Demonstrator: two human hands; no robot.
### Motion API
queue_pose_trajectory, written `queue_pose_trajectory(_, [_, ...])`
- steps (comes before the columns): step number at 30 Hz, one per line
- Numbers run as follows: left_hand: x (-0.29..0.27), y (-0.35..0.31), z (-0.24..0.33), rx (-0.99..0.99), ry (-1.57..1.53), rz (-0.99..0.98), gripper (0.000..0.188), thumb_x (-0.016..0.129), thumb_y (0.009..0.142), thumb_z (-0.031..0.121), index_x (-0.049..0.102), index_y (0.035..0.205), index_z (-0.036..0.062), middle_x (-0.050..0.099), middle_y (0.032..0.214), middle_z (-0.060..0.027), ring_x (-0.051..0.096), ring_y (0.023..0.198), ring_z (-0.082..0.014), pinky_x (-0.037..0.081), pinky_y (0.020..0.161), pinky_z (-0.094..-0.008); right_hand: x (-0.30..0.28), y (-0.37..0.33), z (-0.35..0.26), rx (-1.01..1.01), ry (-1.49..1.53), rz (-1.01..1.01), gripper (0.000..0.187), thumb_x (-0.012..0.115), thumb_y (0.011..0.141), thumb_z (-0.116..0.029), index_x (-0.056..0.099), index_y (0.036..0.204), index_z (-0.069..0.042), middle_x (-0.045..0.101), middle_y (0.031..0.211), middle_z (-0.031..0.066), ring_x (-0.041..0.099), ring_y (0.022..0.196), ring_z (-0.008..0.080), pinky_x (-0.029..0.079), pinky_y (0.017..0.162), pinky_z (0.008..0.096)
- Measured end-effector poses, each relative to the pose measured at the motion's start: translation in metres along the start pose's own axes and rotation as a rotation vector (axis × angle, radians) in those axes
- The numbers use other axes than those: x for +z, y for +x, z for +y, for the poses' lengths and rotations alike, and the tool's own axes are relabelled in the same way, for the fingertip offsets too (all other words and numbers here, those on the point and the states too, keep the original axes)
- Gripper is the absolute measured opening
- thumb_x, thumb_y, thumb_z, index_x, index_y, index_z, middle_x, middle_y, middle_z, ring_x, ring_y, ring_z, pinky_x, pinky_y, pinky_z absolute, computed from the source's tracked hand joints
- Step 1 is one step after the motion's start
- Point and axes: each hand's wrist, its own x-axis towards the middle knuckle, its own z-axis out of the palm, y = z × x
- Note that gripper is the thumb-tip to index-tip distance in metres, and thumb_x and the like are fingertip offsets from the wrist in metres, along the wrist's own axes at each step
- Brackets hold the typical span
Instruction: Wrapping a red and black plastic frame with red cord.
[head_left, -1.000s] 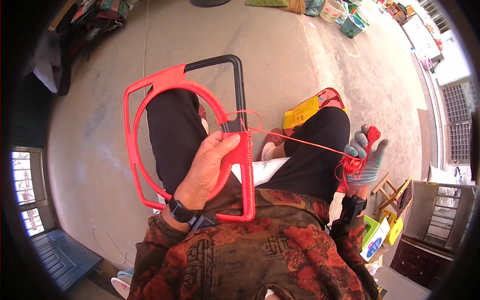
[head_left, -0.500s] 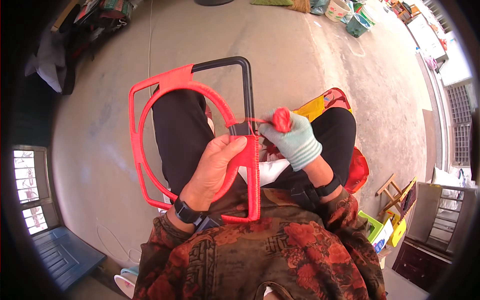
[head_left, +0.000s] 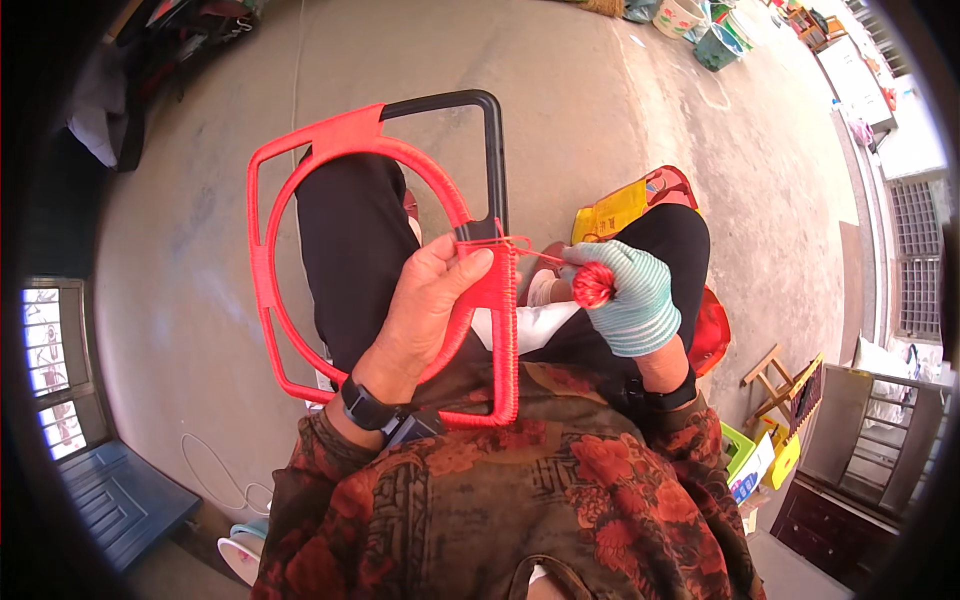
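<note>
A black frame (head_left: 495, 160), a rounded square with a ring inside, rests over my lap, mostly wrapped in red cord; its upper right corner is bare black. My bare left hand (head_left: 430, 305) grips the frame by the wrapped joint between ring and right side, thumb on top. In a striped, light blue-green glove, my right hand (head_left: 635, 300) closes round a bundle of red cord (head_left: 593, 285), to the right of the frame. From the bundle a strand runs taut to the joint, where a loose loop (head_left: 515, 242) crosses the right bar.
A yellow and red bag (head_left: 610, 212) lies beyond my right knee, and a red one (head_left: 712, 335) beside it. Buckets (head_left: 717, 47) stand at the far right. A small wooden stool (head_left: 775, 385) and a green box (head_left: 737, 448) are at right. Blue panelled furniture (head_left: 130, 505) stands at left.
My right hand has moved right and down with the cord bundle, drawing the strand out from the frame. My left hand keeps its grip. The view has shifted slightly.
</note>
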Motion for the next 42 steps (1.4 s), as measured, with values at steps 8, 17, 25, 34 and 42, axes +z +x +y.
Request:
queue_pose_trajectory(8, [-0.001,0.000,-0.003,-0.007,0.008,0.001,0.024,0.058,0.093,0.012,0.056,0.113,-0.0003,0.065,0.102,-0.0104,0.066,0.088,-0.0177,0.054,0.081,-0.0297,-0.017,-0.008,0.007,0.117,0.067,0.128,0.018,0.073,0.072,-0.003,0.067,0.089,-0.007,0.069,0.081,0.0103,0.068,0.073,0.0241,0.053,0.067,0.0301])
queue_pose_trajectory(17, [0.001,-0.001,0.002,-0.071,-0.005,0.014,0.024,0.056,0.095,0.015,0.056,0.111,-0.0022,0.066,0.099,-0.0130,0.067,0.085,-0.0196,0.055,0.079,-0.0308,-0.041,0.005,-0.025,0.345,0.401,0.142,0.007,0.069,0.077,0.001,0.067,0.083,-0.002,0.066,0.076,0.0052,0.063,0.069,0.0123,0.051,0.065,0.0254])
queue_pose_trajectory(25, [0.003,0.002,0.007,-0.165,0.004,-0.016,0.025,0.054,0.096,0.017,0.055,0.111,-0.0029,0.067,0.096,-0.0144,0.067,0.084,-0.0208,0.055,0.078,-0.0323,-0.039,0.037,-0.062,0.285,0.529,0.073,0.012,0.074,0.077,-0.004,0.066,0.085,-0.002,0.065,0.075,0.0019,0.060,0.068,0.0097,0.049,0.064,0.0251])
queue_pose_trajectory(34, [-0.005,0.005,0.017,-0.122,-0.007,-0.100,0.024,0.055,0.094,0.013,0.055,0.113,-0.0016,0.066,0.102,-0.0150,0.066,0.089,-0.0224,0.054,0.081,-0.0324,-0.023,0.026,-0.004,0.716,0.384,-0.053,0.016,0.065,0.084,-0.006,0.066,0.100,-0.001,0.063,0.078,0.0006,0.056,0.058,0.0063,0.047,0.055,0.0231])
queue_pose_trajectory(42, [0.008,0.005,0.017,-0.128,-0.002,-0.007,0.021,0.058,0.092,0.011,0.055,0.109,-0.0013,0.066,0.097,-0.0124,0.066,0.084,-0.0198,0.054,0.079,-0.0318,0.009,0.030,-0.030,0.590,1.009,-0.225,0.031,0.062,0.088,-0.011,0.058,0.116,0.001,0.065,0.096,0.0060,0.061,0.065,0.0092,0.050,0.060,0.0241])
